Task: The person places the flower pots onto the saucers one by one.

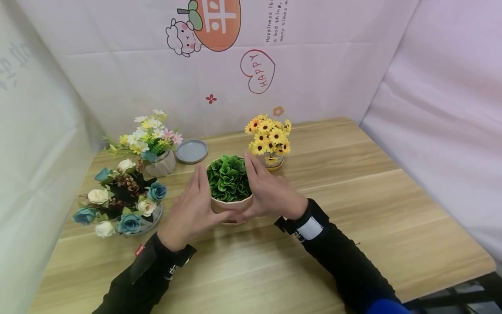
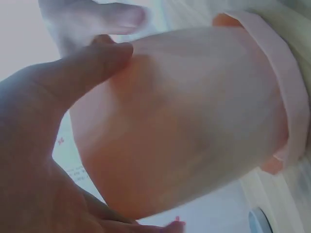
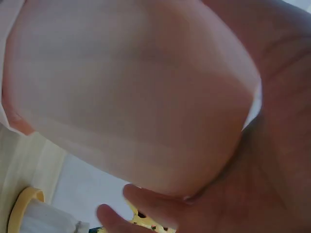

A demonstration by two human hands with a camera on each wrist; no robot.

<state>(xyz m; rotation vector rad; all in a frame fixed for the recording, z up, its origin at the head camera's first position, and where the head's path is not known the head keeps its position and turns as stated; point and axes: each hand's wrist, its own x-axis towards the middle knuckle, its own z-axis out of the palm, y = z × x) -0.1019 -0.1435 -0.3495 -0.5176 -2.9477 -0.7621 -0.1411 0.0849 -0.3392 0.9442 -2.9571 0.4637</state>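
A green leafy potted plant is between the two hands, near the middle of the table. Its pot is pale pink and faceted, with a saucer at the base. The left hand grips the pot's left side, thumb across the front and fingers along the side. From the right, the right hand holds it the same way, and the thumbs come close together at the front. In the right wrist view the pot lies against the palm. Whether the saucer touches the table cannot be told.
Blue and cream roses in a pot stand at the left, with a pot of white, yellow and pink flowers behind. An grey round saucer lies beside that pot. Yellow sunflowers stand behind the right hand. A printed cloth hangs behind the table.
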